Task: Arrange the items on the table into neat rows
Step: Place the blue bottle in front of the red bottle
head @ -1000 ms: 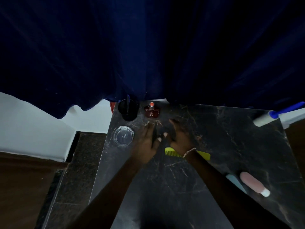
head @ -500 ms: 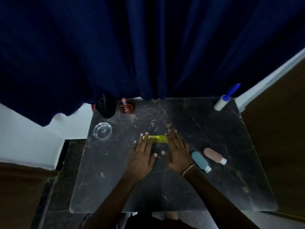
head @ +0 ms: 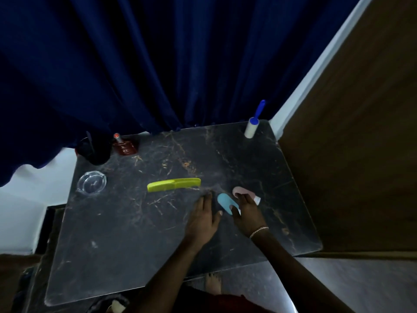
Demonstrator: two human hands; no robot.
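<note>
Presently on the dark marble table [head: 126, 240], listed from the far edge toward the near one.

Far left corner: a black cup [head: 96, 150] with a dark stick standing in it; just to its right, a small brown bottle [head: 125, 147] with an orange cap. Near side of the cup: a clear glass ashtray [head: 91, 183], well apart from everything else.

Far right corner: a lint roller [head: 252, 127], white roll on the table, blue handle pointing up and away.

Centre: a yellow-green comb [head: 173, 184], lying crosswise, untouched, with bare table on all sides.

Right of centre, near side of the comb: two small travel bottles side by side, both lying down and slanted the same way. The blue bottle [head: 226, 203] is the left one; the pink bottle [head: 244, 192] lies just to its right and slightly farther off, its white cap showing past the fingers.

Left hand [head: 203, 219]: flat and open, palm down, fingers stretched toward the far side, just left of the blue bottle. Holds nothing; whether the palm presses on the table or floats just over it is hard to tell in the dim light.

Right hand [head: 247, 213]: spread across both bottles, fingers loosely curled, thumb laid on the near end of the blue bottle, fingertips on the pink one. It rests on them rather than closing round either. A thin bracelet [head: 259, 231] sits at the wrist.

Behind the table: a dark blue curtain [head: 180, 64].
</note>
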